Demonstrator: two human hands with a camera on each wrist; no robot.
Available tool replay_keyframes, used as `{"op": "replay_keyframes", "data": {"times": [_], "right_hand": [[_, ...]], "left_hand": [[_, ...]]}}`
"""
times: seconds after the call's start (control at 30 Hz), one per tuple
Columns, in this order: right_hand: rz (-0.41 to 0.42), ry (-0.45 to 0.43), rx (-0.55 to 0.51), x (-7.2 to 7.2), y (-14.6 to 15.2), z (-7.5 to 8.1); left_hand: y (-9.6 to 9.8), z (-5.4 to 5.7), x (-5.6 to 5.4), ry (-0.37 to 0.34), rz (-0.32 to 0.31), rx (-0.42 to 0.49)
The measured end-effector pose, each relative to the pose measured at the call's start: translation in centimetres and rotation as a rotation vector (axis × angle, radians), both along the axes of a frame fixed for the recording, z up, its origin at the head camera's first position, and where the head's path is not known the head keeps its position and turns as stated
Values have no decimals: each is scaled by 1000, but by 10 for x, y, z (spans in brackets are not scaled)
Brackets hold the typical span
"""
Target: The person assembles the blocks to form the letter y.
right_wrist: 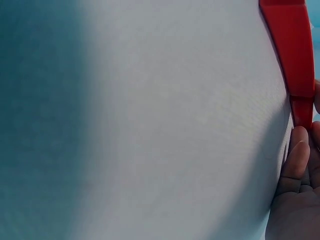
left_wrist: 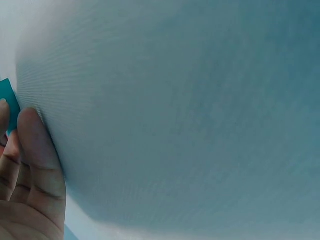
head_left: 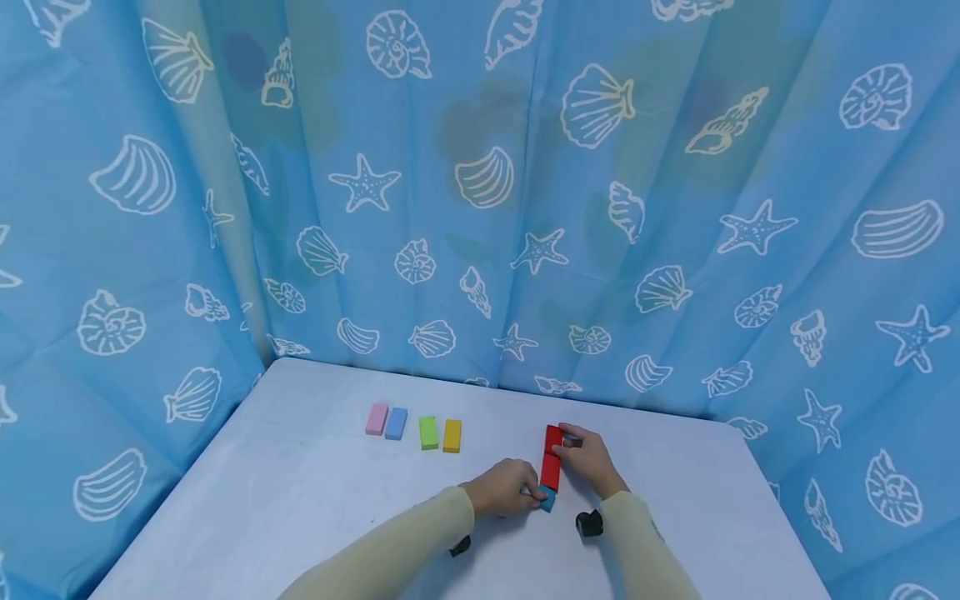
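Two red blocks (head_left: 551, 472) lie end to end in a column on the white table, with a teal block (head_left: 548, 498) at the column's near end. My left hand (head_left: 505, 488) pinches the teal block; the left wrist view shows its fingers around the teal block (left_wrist: 11, 100) at the left edge. Beside the column on the right, my right hand (head_left: 590, 459) holds the far red block, fingers at its far end and thumb close to where the red blocks meet. In the right wrist view, its fingertips touch the red block (right_wrist: 301, 111).
A pink block (head_left: 377, 419), a blue block (head_left: 396, 423), a green block (head_left: 428, 432) and a yellow block (head_left: 452, 436) stand in a loose row farther left. Behind the white table (head_left: 300, 483) hangs a blue curtain (head_left: 427, 192) with shell prints.
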State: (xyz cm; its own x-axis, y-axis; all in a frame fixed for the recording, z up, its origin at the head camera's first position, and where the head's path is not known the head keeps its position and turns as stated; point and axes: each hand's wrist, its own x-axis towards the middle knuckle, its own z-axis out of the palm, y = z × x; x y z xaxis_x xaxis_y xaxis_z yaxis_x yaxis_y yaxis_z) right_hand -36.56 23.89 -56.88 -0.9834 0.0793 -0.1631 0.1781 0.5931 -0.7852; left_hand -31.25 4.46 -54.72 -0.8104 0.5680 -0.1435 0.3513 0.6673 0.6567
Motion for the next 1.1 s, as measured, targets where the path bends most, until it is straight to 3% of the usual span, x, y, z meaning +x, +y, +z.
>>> {"op": "replay_keyframes", "data": {"times": [0.43, 1.1], "right_hand": [[11, 9, -6, 4, 2, -3], [3, 8, 3, 4, -2, 5]], "left_hand": [[0, -2, 2, -23, 8, 11], [0, -2, -1, -14, 3, 10]]}}
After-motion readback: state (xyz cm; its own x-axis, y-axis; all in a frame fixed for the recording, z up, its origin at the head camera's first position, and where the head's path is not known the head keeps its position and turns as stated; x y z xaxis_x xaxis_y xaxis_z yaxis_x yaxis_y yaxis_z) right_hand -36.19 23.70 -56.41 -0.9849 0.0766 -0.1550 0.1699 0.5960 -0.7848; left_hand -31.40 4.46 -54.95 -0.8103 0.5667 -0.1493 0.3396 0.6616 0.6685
